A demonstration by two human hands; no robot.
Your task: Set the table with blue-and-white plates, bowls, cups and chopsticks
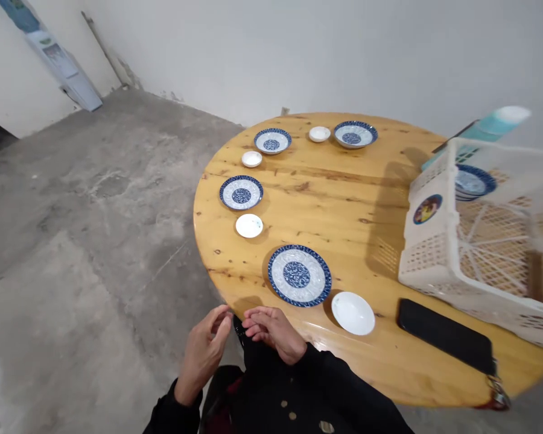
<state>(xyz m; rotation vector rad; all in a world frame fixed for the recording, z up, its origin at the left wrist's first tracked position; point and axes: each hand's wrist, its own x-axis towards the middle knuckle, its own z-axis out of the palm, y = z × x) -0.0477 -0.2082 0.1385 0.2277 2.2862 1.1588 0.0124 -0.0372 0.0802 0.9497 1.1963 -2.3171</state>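
Observation:
My left hand (204, 345) is held just off the table's near left edge, fingers loosely curled and apart from the thumb, with nothing in it. Close beside it, my right hand (275, 330) is turned inward at the edge, also empty and open. The nearest dish to my right hand is a blue-rimmed patterned plate (299, 275). A small white bowl (353, 313) sits to that plate's right. Farther along the rim are another patterned plate (241, 193) and a small white dish (249, 226).
More plates (273, 141) and small dishes (319, 134) line the far side of the round wooden table (326, 211). On the right stand a white plastic basket (429, 241) holding blue-patterned dishes, a black phone (446, 334) and a teal cylinder (498, 125). A water dispenser (66, 66) stands far left.

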